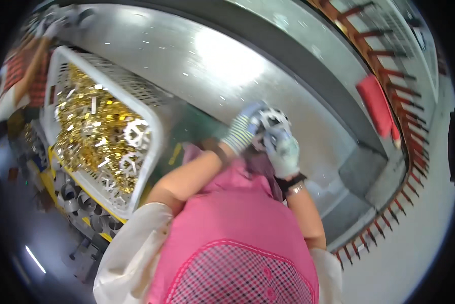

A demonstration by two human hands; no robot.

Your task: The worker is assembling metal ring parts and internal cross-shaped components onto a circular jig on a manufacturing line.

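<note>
A round, pale part with dark openings (275, 118), wheel-like in outline, is held up in front of my pink apron, above the metal worktop (207, 96). My left hand (243, 127), in a glove with striped knit, grips it from the left, fingers curled round its edge. On its near right side my right hand (282, 151), in a pale, stained glove, presses against it with bent fingers. Both gloves hide much of the part, and its exact kind cannot be made out.
A white plastic basket (155, 133) at my left holds gold and silver shreds (93, 121) and white spoked pieces (135, 134). Grey rings (88, 203) lie below it. A red cloth item (375, 104) rests by a row of pegs (401, 90). Another person (27, 81) works at far left.
</note>
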